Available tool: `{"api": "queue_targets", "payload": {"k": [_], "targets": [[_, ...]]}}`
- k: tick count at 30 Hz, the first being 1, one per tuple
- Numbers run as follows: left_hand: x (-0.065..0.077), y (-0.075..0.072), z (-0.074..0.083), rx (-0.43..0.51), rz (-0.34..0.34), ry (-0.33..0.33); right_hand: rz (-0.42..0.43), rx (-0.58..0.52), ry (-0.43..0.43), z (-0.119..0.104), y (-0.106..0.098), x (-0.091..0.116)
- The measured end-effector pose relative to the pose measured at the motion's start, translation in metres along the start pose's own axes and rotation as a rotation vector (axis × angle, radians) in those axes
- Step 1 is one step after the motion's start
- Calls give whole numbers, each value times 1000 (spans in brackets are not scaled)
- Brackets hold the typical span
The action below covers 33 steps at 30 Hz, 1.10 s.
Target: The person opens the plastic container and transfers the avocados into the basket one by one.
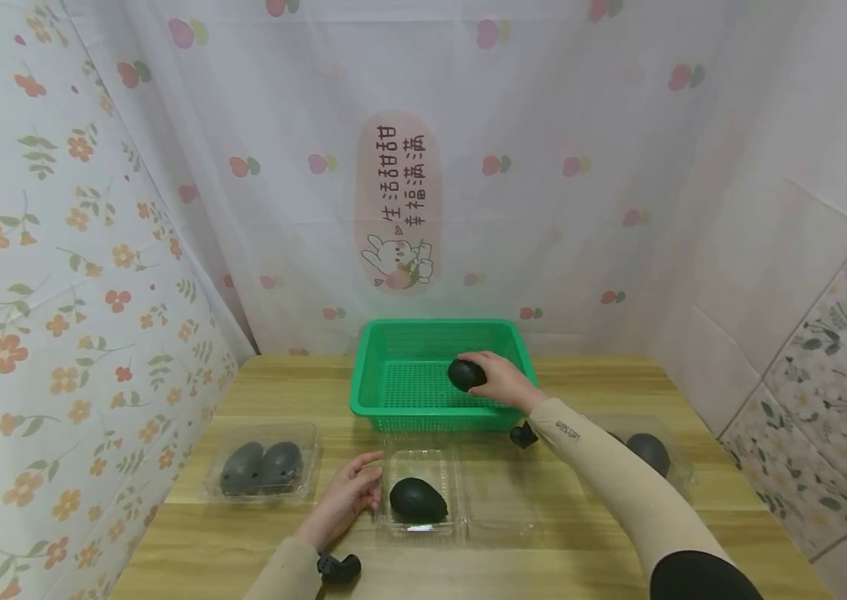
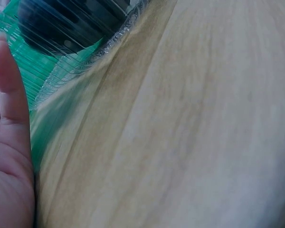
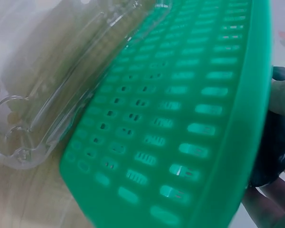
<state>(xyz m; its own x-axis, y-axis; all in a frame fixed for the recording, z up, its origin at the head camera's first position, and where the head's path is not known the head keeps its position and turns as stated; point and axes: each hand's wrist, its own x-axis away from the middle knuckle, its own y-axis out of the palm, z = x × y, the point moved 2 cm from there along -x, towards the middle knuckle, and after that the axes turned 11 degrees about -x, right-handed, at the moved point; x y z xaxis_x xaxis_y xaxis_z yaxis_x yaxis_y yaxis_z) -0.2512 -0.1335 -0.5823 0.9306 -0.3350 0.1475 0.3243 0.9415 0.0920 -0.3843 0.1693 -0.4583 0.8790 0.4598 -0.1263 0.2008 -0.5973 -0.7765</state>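
Observation:
My right hand (image 1: 504, 383) grips a dark avocado (image 1: 466, 375) over the right part of the green plastic basket (image 1: 431, 412). In the right wrist view the basket's slotted side hides part of that avocado (image 3: 275, 147) and of the fingers. A clear plastic clamshell box (image 1: 423, 463) lies unfolded before the basket, its lid (image 1: 500, 500) flat to the right. Inside its base rests one avocado (image 1: 418, 500). At the box's left side is my left hand (image 1: 348, 496), fingers loosely extended; whether they touch the wall I cannot tell.
A clear box (image 1: 311, 442) with two avocados (image 1: 281, 463) stands on the left of the wooden table (image 1: 258, 550). Another box on the right holds dark avocados (image 1: 649, 454), partly behind my right forearm. A patterned curtain (image 1: 543, 233) hangs behind the basket.

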Motion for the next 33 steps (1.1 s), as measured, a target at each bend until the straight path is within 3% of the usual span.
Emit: {"api": "queue_targets", "payload": {"k": [9,21,33], "targets": [[0,0,-1,2,-3,0,-8,-73,11,18,3,-7],[-1,0,0,-7,2,-6,-30,-180,156,29,6,-7],[-1,0,0,-6,-1,-6,-47,-209,191,45,10,-9]]}}
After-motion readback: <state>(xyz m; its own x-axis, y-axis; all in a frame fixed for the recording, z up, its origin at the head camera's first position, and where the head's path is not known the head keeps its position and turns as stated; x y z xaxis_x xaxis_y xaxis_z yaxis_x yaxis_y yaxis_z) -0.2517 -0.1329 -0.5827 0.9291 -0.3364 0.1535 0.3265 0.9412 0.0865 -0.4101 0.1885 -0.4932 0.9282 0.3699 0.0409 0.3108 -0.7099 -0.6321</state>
